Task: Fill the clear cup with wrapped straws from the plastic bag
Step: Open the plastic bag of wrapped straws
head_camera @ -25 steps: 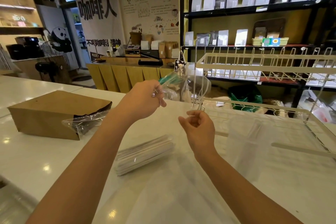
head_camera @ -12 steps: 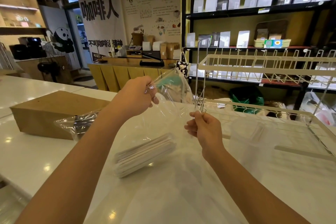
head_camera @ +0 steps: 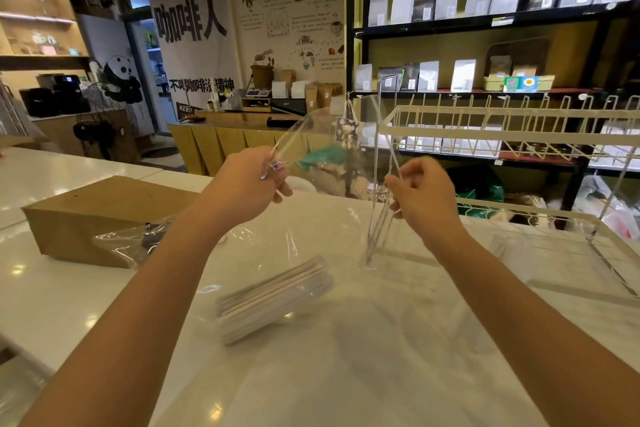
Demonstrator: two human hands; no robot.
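A clear plastic bag (head_camera: 329,229) rises from the white counter (head_camera: 52,305), its mouth stretched between my hands. My left hand (head_camera: 252,184) pinches the bag's left edge. My right hand (head_camera: 424,196) pinches the right edge, about a forearm's length away. A bundle of paper-wrapped straws (head_camera: 273,296) lies flat inside the bag's lower part on the counter. A faint clear cup (head_camera: 500,248) seems to stand to the right of my right forearm; its outline is hard to make out.
A brown paper bag (head_camera: 104,215) lies on its side at the left, with crumpled clear plastic (head_camera: 135,241) sticking out of it. A white wire rack (head_camera: 519,128) and its lower tray (head_camera: 588,253) stand at the right. Shelves of pouches fill the back wall.
My hands have moved apart and pulled the bag's mouth wider. The right hand rose from near the counter to the height of the left. The straws stayed on the counter.
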